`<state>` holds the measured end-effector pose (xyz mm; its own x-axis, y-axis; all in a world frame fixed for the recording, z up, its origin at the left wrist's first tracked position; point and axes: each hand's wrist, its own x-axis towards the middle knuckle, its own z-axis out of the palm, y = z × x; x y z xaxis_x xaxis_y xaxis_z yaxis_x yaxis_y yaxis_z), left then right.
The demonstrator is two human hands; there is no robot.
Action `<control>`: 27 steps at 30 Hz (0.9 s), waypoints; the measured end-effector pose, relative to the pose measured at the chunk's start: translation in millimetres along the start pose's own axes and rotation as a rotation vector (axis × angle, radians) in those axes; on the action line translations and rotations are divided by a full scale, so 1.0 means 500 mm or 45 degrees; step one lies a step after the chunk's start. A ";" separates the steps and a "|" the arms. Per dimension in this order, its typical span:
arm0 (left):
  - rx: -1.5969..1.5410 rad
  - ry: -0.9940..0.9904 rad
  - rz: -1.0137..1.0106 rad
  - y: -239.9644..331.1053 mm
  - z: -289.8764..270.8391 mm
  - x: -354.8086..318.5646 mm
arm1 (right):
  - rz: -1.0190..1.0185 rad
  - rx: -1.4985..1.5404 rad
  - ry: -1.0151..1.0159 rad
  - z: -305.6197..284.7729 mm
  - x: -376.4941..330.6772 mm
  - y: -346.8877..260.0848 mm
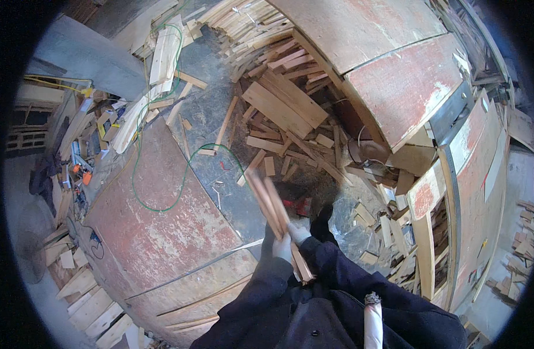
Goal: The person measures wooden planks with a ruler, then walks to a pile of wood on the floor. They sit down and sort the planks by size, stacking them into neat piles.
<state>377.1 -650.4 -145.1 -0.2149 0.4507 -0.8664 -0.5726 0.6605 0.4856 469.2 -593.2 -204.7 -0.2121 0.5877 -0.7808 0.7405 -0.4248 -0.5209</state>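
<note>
- Both hands are closing around a bundle of thin wooden strips (277, 216), which is standing up and tilting away from the body, over the floor between the red panels.
- The left hand (282, 248) is wrapping the lower part of the bundle, its pale glove pressed against the strips; the grip is closed on them.
- The right hand (300, 234) is sitting just beside it, touching the same strips a little higher; its grip also looks closed on the bundle, though the fingers are partly hidden.
- The lower ends of the strips are poking out under the hands near the dark sleeves (336, 273), so the hold is sitting low on the bundle and the long upper part is free to fan out.
- To handle this well, both hands should be squeezing evenly so that no strip is slipping out of the middle; moving one hand further up would probably be steadying the top.
- A heap of offcuts (290, 116) is lying ahead, and a green cable (162, 206) is looping across the red board (156, 232) to the left.
- Footing matters: loose scraps (371, 221) are lying around the dark shoe (324, 221).
</note>
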 end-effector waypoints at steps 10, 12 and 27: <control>0.565 -0.103 -0.162 -0.044 0.138 0.184 | 0.076 -0.216 0.108 -0.160 0.102 0.096; 0.370 -0.188 -0.062 0.032 0.229 0.174 | -0.012 -0.414 0.224 -0.258 0.126 0.080; 0.405 0.070 -0.118 -0.084 0.181 0.029 | 0.146 -0.211 -0.107 -0.147 -0.009 0.170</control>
<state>469.5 -617.3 -167.7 -0.2210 0.3528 -0.9092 -0.3178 0.8553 0.4091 580.0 -581.2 -220.1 -0.1673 0.4798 -0.8613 0.8560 -0.3628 -0.3684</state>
